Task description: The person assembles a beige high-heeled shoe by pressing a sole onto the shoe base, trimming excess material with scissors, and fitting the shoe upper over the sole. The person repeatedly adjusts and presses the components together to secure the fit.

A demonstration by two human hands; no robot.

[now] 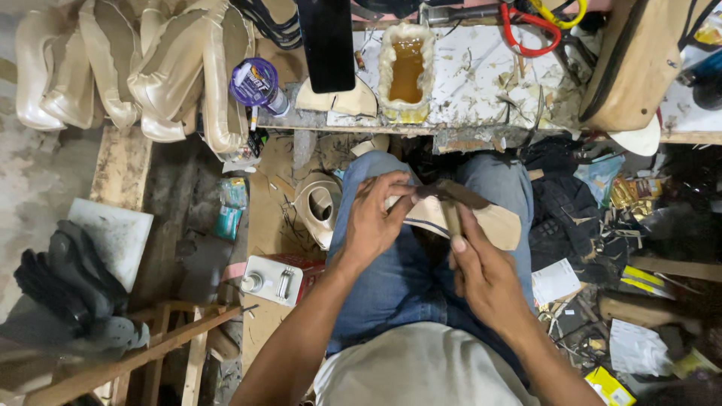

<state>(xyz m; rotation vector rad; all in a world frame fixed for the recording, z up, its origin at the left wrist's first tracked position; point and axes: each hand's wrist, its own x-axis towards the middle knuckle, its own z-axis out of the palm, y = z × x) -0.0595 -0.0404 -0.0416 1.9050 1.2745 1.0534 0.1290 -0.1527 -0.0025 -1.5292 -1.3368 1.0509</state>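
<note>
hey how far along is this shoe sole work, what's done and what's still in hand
Looks done: a stack of cream shoe pieces sits formed at upper left. In hand: the left hand steadies a tan sole piece over the lap, while the right hand presses a dark strip against it. Left: the strip seems only partly laid on; the open glue tub stays on the bench.

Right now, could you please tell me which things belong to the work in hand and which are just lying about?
In hand:
left hand
right hand
tan shoe sole

Lying about:
glue tub
red-handled scissors
purple-capped can
cream shoe uppers
black soles
</note>
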